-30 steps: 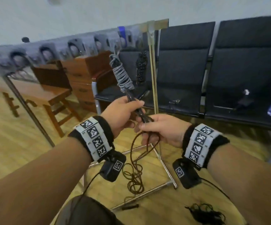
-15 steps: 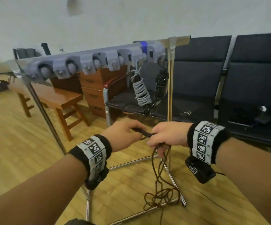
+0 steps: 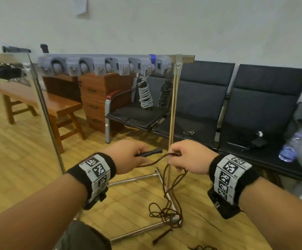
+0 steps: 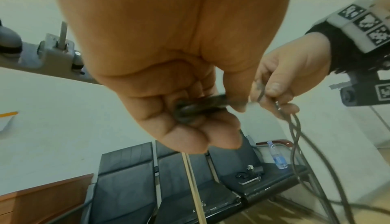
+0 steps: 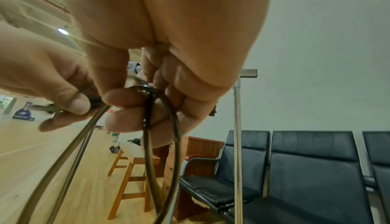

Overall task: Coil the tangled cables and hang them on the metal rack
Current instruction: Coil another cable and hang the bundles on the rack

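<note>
No readable writing anywhere, only square coded tags on both wristbands. The left hand [image 3: 128,156] curls its fingers [image 4: 190,137] round the black plug end [image 3: 149,152] of the brown cable [image 3: 171,195], while the right hand [image 3: 191,156] just beside it pinches a loop of that cable between thumb and fingers [image 5: 124,97]. The rest trails to a tangle on the floor [image 3: 20,168] at the foot of the metal rack [image 3: 172,105], where a grey coil [image 3: 145,94] and a black coil [image 3: 165,92] hang.

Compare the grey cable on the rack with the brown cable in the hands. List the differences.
The grey cable is wound into a tight bundle; the brown cable is loose, with a tangle trailing onto the floor. The grey cable hangs from the metal rack; the brown cable is held between the left hand and right hand. The grey cable is pale, the brown cable dark. Both are thin cords.
</note>
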`<state>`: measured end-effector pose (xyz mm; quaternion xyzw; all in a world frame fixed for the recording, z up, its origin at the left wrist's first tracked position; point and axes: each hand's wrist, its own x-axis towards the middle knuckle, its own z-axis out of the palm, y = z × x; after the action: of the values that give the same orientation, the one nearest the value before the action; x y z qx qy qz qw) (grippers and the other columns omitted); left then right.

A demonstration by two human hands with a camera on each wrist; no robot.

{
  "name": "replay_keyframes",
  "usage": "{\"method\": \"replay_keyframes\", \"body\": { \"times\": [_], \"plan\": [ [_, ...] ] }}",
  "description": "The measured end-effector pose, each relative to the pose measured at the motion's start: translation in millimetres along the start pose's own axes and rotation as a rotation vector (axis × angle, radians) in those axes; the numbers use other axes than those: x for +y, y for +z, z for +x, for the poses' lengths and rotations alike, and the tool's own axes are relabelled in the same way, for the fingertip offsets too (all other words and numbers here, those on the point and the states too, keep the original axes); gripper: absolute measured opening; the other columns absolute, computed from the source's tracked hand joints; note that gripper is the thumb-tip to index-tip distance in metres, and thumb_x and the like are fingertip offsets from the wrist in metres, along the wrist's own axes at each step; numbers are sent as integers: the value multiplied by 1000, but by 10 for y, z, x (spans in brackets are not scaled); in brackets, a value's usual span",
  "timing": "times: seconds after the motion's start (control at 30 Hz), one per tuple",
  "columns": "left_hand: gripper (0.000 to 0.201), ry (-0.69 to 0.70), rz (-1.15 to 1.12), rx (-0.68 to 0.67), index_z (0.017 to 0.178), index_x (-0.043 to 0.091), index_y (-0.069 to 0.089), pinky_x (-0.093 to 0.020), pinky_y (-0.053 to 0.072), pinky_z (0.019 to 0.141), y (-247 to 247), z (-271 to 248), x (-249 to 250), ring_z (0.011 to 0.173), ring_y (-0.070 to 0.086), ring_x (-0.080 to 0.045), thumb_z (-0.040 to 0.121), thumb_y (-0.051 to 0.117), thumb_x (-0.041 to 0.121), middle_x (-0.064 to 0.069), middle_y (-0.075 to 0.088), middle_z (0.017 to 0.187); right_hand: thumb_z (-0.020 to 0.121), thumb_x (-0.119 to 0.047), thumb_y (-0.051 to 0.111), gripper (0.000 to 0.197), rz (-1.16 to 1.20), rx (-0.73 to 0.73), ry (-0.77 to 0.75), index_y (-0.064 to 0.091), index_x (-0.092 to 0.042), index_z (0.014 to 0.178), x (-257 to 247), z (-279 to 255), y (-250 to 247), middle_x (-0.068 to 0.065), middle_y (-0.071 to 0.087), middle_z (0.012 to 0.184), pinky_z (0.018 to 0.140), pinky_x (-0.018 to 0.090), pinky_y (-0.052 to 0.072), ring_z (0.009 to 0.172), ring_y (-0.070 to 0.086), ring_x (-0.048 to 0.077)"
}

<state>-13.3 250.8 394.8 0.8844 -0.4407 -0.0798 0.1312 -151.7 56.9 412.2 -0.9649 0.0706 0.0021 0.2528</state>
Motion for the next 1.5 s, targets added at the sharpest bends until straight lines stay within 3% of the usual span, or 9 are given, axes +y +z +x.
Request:
{"method": "replay_keyframes", "body": {
  "times": [0.2,0.43,0.57,0.7,0.87,1.0,1.1,1.3,1.5],
  "plan": [
    [12,-215,-367,88,99,27,60,-27,59,58,86,240,-85,63,75,-8,106,61,37,2,79,76,96,-36,66,8,15,18,-43,73,-34,97,302,-32,-133,-12,72,88,75,19,47,81,65,-3],
    [8,-3,-1143,81,113,17,61,-44,62,89,360,597,532,106,78,-28,108,59,22,-10,81,112,96,-25,70,50,432,-28,-23,52,-33,141,839,-54,303,-19,61,135,98,14,44,124,57,-1],
    [11,76,-1493,23,111,17,61,-37,62,82,645,655,872,114,73,-36,101,61,12,-22,75,124,103,-20,60,31,848,-50,-73,59,-36,129,1047,-53,526,-26,72,117,87,6,45,111,61,-13],
    [16,20,-1591,89,108,15,63,-36,61,86,802,805,839,117,73,-37,98,68,4,-23,74,126,108,-23,49,24,835,-73,-9,70,-12,104,1228,-48,524,3,74,79,76,16,52,80,73,18],
    [44,-101,-1195,294,118,29,62,-30,60,78,857,975,535,103,76,-18,86,83,9,5,78,113,106,-21,51,23,810,-58,129,66,-3,104,1593,-83,389,-3,45,63,53,28,43,54,42,14],
    [54,170,-144,-26,121,63,49,-19,47,87,1113,1035,753,106,59,6,82,82,46,29,63,120,104,-20,55,23,704,-137,216,67,-1,107,1751,-217,448,-1,43,66,53,31,28,53,35,14],
    [36,245,18,-248,115,57,49,-21,44,71,1405,1016,928,85,58,6,87,71,54,22,65,105,102,-17,58,21,652,-132,149,69,1,103,1685,-246,496,-1,45,63,50,25,30,51,36,10],
    [16,40,-863,-217,84,44,67,-23,46,53,1462,992,682,56,51,-8,97,59,44,9,57,65,105,-22,53,22,817,-67,149,65,-5,98,1703,-223,543,-6,46,61,50,26,31,50,38,10],
    [39,-347,-2048,517,67,22,57,-23,24,34,611,954,45,40,29,-7,104,56,31,11,33,54,106,-44,45,33,371,-100,277,65,-19,96,1983,-105,670,-4,51,68,68,37,45,62,47,15]
  ]
}}
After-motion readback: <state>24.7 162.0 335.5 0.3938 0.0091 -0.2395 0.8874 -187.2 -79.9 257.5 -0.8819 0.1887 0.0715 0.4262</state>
